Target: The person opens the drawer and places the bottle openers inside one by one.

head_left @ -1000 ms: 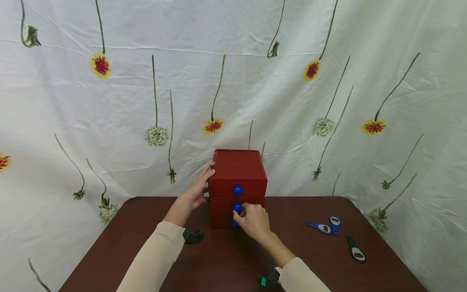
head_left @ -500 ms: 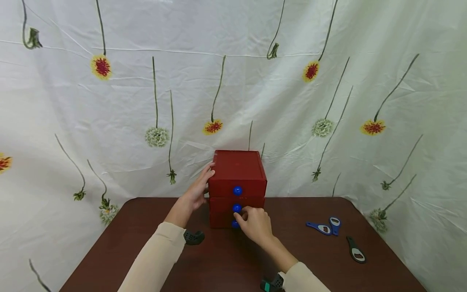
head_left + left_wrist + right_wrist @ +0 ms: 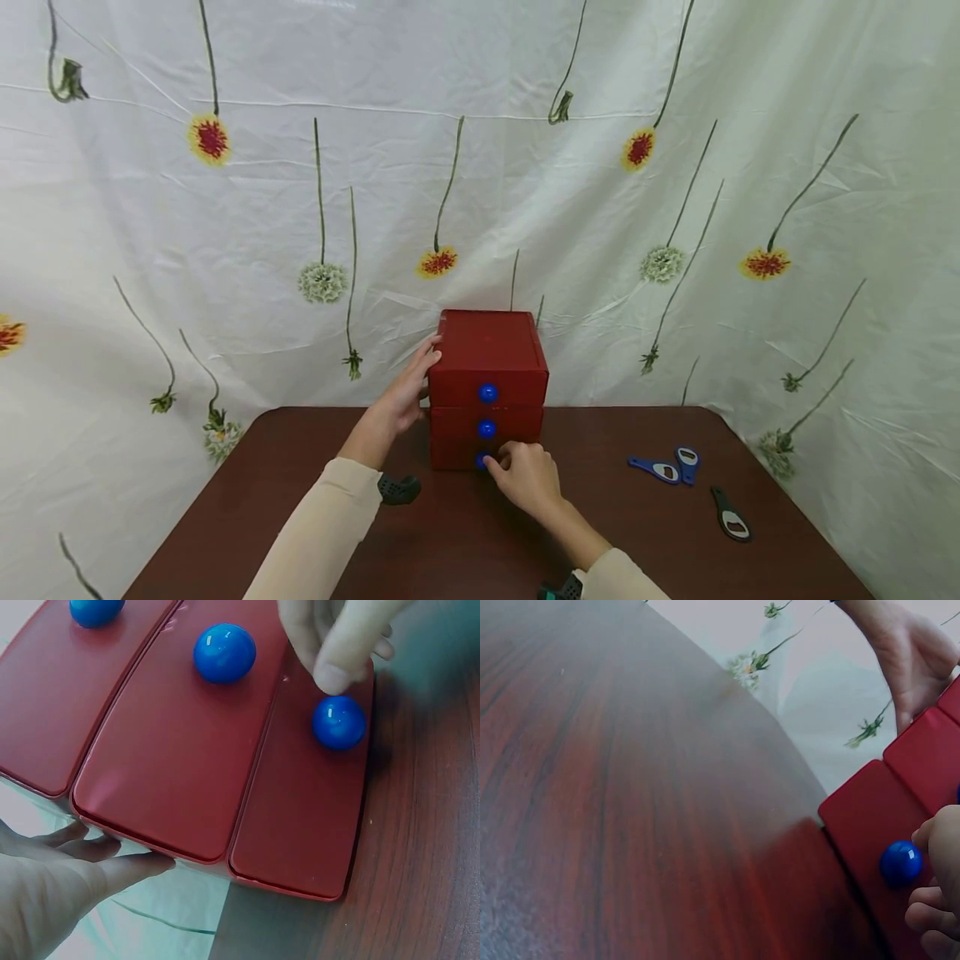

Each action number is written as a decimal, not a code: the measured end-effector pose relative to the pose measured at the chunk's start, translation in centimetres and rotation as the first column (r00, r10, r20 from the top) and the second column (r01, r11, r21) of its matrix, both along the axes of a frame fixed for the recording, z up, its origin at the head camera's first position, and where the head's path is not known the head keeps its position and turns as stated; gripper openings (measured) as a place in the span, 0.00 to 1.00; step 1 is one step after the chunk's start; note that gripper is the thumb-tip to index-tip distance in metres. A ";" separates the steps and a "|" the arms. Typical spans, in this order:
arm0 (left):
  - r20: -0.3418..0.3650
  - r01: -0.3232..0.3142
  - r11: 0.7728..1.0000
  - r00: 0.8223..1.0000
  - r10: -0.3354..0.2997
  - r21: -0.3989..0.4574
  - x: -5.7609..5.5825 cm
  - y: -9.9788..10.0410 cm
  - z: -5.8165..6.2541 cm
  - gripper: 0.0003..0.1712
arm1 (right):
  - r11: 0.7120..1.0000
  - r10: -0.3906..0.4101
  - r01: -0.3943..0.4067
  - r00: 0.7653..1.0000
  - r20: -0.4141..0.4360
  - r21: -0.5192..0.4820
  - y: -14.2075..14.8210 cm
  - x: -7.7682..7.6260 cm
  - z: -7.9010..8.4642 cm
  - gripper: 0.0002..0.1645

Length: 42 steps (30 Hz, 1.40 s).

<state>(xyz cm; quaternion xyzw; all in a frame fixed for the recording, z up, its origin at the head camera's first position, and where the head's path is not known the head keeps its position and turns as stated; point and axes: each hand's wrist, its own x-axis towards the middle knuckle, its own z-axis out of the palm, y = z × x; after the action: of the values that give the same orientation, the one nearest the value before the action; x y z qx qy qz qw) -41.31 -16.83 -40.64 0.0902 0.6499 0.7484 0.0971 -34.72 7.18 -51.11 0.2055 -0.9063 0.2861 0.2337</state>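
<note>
A red three-drawer box (image 3: 491,342) stands on the table, each drawer front bearing a round blue knob. All three fronts look closed. My left hand (image 3: 396,400) rests against the box's left side with fingers extended, also seen in the left wrist view as a hand (image 3: 60,881) beside the drawers. My right hand (image 3: 528,479) is at the bottom drawer, its thumb tip right by the bottom knob (image 3: 339,722). In the right wrist view the thumb and fingers are apart near that knob (image 3: 901,863), not closed round it. The middle knob (image 3: 487,429) stands free above.
Two blue bottle openers (image 3: 663,471) (image 3: 687,460) and a black bottle opener (image 3: 731,518) lie on the right of the dark brown table (image 3: 315,517). A white flower-printed cloth (image 3: 570,183) hangs behind the table.
My right hand has moved down from the middle knob to the bottom knob. My left hand has stayed at the box's side. The drawers look unmoved.
</note>
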 end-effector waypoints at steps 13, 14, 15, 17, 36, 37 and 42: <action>0.000 -0.002 1.000 1.000 0.002 0.006 0.2 0.2 0.1 0.31 | 0.997 -0.061 0.060 0.998 0.032 0.051 -1.5 -1.1 -2.0 0.36; -0.002 -0.001 1.000 1.000 0.001 0.008 0.1 0.2 0.1 0.31 | 0.997 -0.063 0.062 0.998 0.017 0.048 -1.6 -1.1 -2.0 0.36; -0.003 0.001 1.000 1.000 -0.001 0.009 0.1 0.2 0.0 0.31 | 0.996 -0.068 0.068 0.998 0.003 0.050 -1.7 -1.2 -2.1 0.36; -0.003 -0.004 1.000 1.000 0.004 0.011 0.1 0.2 0.0 0.31 | 0.996 -0.070 0.071 0.997 -0.022 0.048 -1.7 -1.3 -2.2 0.36; -0.011 -0.010 1.000 1.000 0.010 0.009 0.2 0.4 0.0 0.32 | 0.993 -0.120 0.121 0.987 -0.110 0.003 -2.3 -0.8 -3.4 0.36; -0.011 -0.009 1.000 1.000 0.010 0.010 0.2 0.4 0.0 0.32 | 0.992 -0.124 0.124 0.986 -0.110 0.000 -2.3 -0.7 -3.5 0.36; -0.010 -0.015 1.000 1.000 0.015 0.016 0.1 0.3 -0.1 0.33 | 0.992 -0.125 0.125 0.987 -0.103 -0.009 -2.5 -0.2 -3.4 0.35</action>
<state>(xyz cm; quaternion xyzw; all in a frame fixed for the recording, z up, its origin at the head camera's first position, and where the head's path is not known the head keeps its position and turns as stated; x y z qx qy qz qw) -41.18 -16.55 -40.76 0.0898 0.6452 0.7537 0.0874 -34.97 4.71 -54.52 0.1626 -0.9037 0.2608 0.2982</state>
